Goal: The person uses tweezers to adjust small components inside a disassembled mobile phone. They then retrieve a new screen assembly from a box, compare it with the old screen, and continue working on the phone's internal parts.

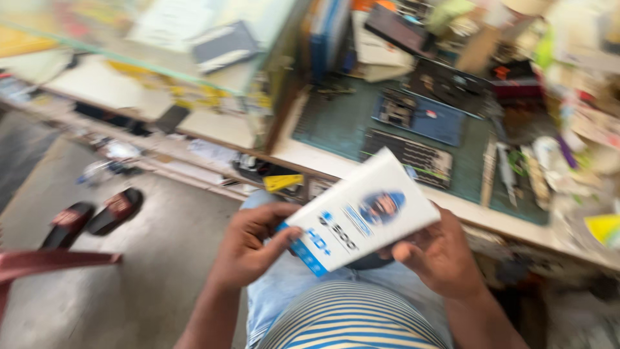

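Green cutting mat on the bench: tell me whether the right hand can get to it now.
Probably not at once: the right hand and left hand both grip the white box. Otherwise nothing blocks the green cutting mat.

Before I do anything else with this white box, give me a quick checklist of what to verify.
1. Left hand on white box: ok, thumb on its face.
2. Right hand supporting the other end: ok.
3. Box held off the lap, tilted: ok.
4. Box sealed or open: cannot tell, picture blurred.
5. Free spot on the green mat: ok, bare patch at its left side.
6. Floor by the sandals: ok, apart from the feet area.
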